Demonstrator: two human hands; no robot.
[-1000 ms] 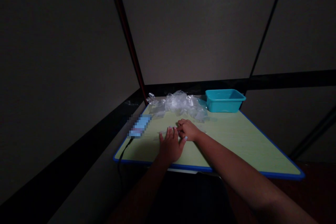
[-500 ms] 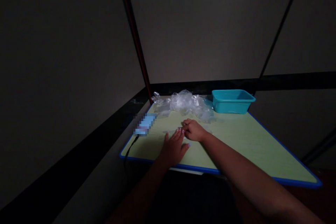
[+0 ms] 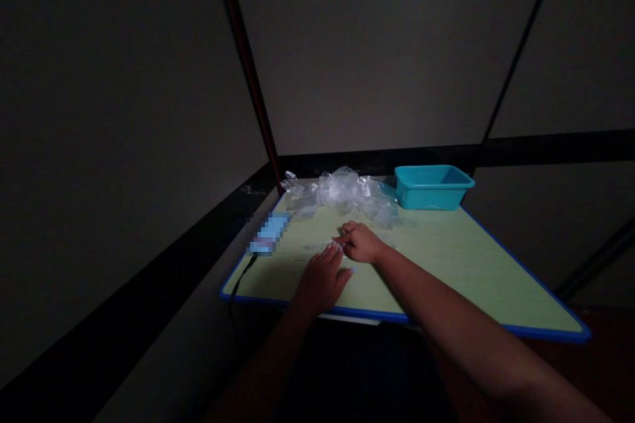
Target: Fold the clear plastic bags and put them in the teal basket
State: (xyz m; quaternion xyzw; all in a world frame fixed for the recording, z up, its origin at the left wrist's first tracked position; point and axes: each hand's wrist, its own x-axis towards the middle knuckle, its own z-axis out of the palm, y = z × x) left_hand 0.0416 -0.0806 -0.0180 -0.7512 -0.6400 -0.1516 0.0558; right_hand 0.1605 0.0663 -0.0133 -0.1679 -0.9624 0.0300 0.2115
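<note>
A thin clear plastic piece (image 3: 320, 246) lies flat under and around my fingers on the pale green table (image 3: 446, 264); its outline is faint. My left hand (image 3: 325, 277) rests on its near side, fingers extended and thumb apart. Just beyond, my right hand (image 3: 361, 242) is closed with its index finger pointing left, near my left fingertips. Whether the right fingers pinch the plastic cannot be made out. Behind both hands spreads a heap of crumpled clear plastic bags (image 3: 342, 190).
A turquoise basket (image 3: 431, 197) stands at the back right of the table. At the left edge lies a phone-like device (image 3: 269, 234), blurred out, with a black cable (image 3: 241, 279) hanging over the edge. Dark-trimmed grey walls rise behind and left.
The whole view has shifted slightly. My left fingers have drawn a little nearer and down from the right hand, showing more of the plastic between them.
</note>
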